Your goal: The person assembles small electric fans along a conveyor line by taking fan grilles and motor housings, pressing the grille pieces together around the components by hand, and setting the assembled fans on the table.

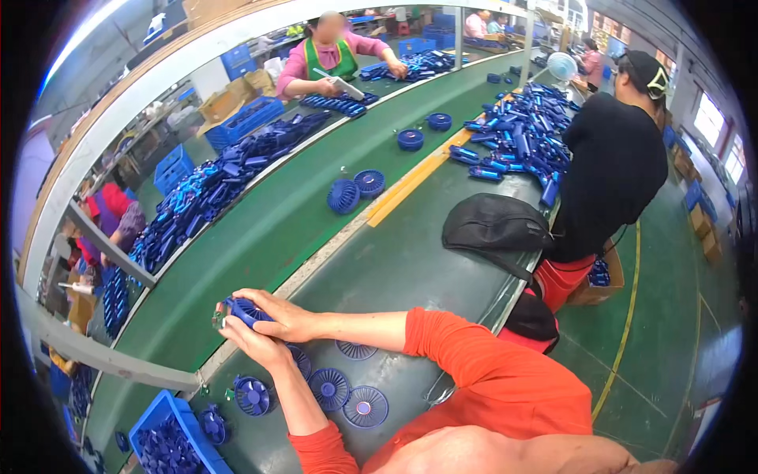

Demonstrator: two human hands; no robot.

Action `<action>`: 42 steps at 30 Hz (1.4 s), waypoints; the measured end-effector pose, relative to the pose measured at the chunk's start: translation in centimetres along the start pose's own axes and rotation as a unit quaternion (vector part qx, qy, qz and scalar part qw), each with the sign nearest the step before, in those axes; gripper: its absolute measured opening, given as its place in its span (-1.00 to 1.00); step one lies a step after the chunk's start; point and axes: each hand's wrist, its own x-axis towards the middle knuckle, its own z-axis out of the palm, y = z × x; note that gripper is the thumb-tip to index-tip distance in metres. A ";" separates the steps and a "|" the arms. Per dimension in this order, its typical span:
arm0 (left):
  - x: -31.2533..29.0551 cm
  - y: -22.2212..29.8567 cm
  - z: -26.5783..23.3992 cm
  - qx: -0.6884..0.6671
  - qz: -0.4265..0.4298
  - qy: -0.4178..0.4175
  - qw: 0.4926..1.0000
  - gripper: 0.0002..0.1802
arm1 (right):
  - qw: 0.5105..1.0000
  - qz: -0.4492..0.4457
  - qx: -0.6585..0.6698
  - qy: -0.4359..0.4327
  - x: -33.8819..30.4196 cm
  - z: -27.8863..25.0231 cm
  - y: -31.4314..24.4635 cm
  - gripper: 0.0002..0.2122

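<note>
Both my hands close around a blue fan head (248,310) over the bench's left edge, beside the belt. My left hand (259,344) holds it from the near side. My right hand (283,317) wraps its far side and top. A small green circuit board (218,316) sticks out at the fan head's left; my fingers hide part of the join. Close to my left forearm lie blue round grilles (328,389), one partly covered by that arm. A fan head with its blades showing (253,395) rests left of the forearm, and another blue fan part (213,424) lies nearer the crate.
A blue crate (211,449) of fan blades stands at lower left. Along the bench runs a green conveyor belt (260,261) carrying blue fan heads (343,196). A black bag (493,225) and heaped blue handles (521,134) lie farther up. Co-workers sit on both sides.
</note>
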 end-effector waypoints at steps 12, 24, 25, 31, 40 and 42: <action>2.2 -2.1 -3.7 0.258 0.058 -0.124 0.956 -0.47 | 0.992 0.116 0.014 0.056 1.1 -3.1 4.1 -0.51; 1.2 4.6 -18.4 0.612 0.008 -0.220 0.760 -0.62 | 0.937 0.022 -0.301 -0.176 -0.1 -4.9 3.7 -0.39; 0.6 4.6 -17.7 0.628 -0.032 -0.222 0.745 -0.62 | 0.929 -0.001 -0.285 -0.237 -0.4 -4.4 3.8 -0.37; -0.8 4.0 -16.5 0.649 0.064 -0.045 0.757 -0.38 | 0.892 0.057 -0.348 -0.285 -1.9 -2.9 3.4 -0.48; -2.7 4.8 -17.2 0.733 -0.072 0.001 0.676 -0.77 | 0.970 0.113 -0.191 -0.098 -0.3 -3.1 3.3 -0.75; -2.7 4.5 -16.9 0.738 -0.053 -0.020 0.673 -0.80 | 0.969 0.159 -0.165 -0.095 0.4 -3.2 2.1 -0.76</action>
